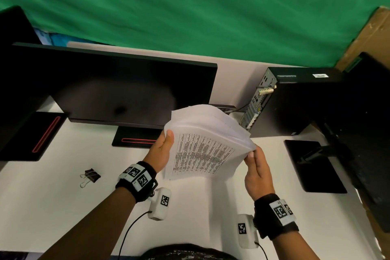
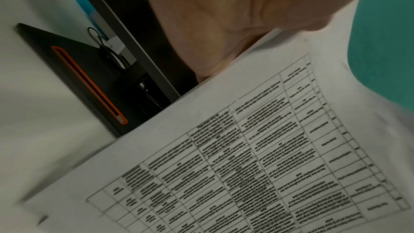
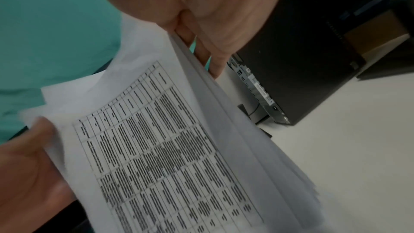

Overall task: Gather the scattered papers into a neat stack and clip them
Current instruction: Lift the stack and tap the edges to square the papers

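A stack of white papers [image 1: 202, 152], its top sheet printed with a table, is held tilted above the white desk [image 1: 63, 207], and the sheets are fanned unevenly at the far and right edges. My left hand [image 1: 163, 150] grips the stack's left edge with the thumb on the printed face. My right hand [image 1: 256, 167] pinches the right edge, thumb in front and fingers behind. The left wrist view shows the papers [image 2: 246, 157] under my left hand [image 2: 224, 15]. The right wrist view shows the papers [image 3: 168, 148] and my right hand [image 3: 212, 6]. A black binder clip [image 1: 90, 176] lies on the desk to the left.
A black monitor [image 1: 114, 91] on a red-trimmed base [image 1: 135, 139] stands just behind the papers. A computer tower [image 1: 295, 99] stands at the right rear, with a black stand base [image 1: 314, 164] in front of it. Another monitor base [image 1: 42, 133] sits far left. Green cloth [image 1: 190, 6] hangs behind.
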A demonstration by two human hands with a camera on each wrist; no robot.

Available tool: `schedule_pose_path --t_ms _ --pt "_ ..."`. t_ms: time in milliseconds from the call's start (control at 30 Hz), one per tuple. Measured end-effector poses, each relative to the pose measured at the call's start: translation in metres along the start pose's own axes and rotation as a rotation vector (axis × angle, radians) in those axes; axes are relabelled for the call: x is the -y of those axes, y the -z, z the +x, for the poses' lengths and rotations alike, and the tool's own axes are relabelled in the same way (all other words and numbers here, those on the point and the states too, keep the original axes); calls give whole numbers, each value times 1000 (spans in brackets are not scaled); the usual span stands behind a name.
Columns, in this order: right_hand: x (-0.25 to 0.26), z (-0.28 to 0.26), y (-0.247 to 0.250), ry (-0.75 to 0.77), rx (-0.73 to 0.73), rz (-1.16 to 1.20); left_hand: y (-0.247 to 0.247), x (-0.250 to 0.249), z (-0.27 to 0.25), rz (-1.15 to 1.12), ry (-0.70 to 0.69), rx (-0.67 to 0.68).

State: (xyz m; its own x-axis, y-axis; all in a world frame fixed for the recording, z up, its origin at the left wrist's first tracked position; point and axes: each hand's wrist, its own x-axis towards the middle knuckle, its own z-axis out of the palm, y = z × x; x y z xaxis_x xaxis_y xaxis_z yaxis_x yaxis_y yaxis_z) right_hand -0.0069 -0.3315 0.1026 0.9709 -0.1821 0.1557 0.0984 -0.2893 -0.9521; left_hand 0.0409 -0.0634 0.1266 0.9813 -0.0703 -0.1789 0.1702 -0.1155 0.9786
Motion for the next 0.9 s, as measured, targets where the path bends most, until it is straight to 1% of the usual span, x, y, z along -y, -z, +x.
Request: schedule_pose_path --t_ms 100,200,267,333,433,500,567,633,733,800,900 --pt "-9 -11 -4 -89 31 83 3 15 1 -16 30 33" --pt "-15 -11 -8 -146 109 -2 1 24 5 14 52 1" --pt "-18 -6 -7 -148 81 -27 0 26 11 10 34 -46" --pt "-14 -1 -6 -142 51 4 1 27 15 -27 36 -80" --pt "-5 -2 -11 -119 69 7 -3 30 15 -25 60 -93" --pt "-4 -1 -15 -114 -9 20 -5 30 15 50 31 -97" --pt "-6 1 -17 -167 -87 125 -7 25 15 87 2 -110" --pt "-6 5 -20 -198 -112 171 -10 20 14 78 -12 -133" --pt "4 7 -27 -166 -79 145 -20 11 11 23 -47 -185" --pt "6 7 -29 -153 -40 171 -22 9 9 -27 -68 -219" --pt "0 6 -28 -197 3 226 -17 7 6 -108 -89 -202"
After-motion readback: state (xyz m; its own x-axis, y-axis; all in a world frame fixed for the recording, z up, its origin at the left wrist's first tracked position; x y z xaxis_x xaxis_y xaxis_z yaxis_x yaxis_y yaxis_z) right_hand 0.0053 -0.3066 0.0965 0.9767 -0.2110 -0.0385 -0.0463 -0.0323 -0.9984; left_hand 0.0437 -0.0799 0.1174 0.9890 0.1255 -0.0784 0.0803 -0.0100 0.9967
